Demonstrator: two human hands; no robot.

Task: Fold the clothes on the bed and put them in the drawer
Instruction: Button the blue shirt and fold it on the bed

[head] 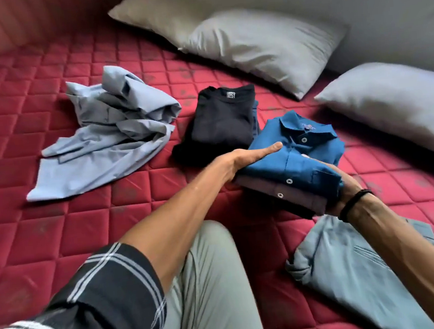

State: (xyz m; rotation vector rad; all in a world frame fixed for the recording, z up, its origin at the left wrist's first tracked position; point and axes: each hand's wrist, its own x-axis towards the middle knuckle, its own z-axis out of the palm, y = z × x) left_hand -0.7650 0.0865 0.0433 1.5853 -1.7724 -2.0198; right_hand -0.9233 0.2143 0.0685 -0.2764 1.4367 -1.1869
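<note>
A stack of folded shirts (294, 168), a bright blue buttoned one on top of a brownish-grey one, is held between both hands just above the red quilted mattress (58, 232). My left hand (239, 162) grips the stack's left edge, thumb laid along the top and fingers hidden below. My right hand (345, 186) grips its right edge from beneath, with a fingertip showing on top. A folded black T-shirt pile (224, 118) lies just beyond. An unfolded light blue shirt (112, 132) sprawls to the left. No drawer is in view.
A grey-blue garment (353, 265) lies under my right forearm at the lower right. Three grey pillows (265, 45) line the far and right side of the bed, next to a pale wall. My knee in pale trousers (209, 284) rests on the mattress in front.
</note>
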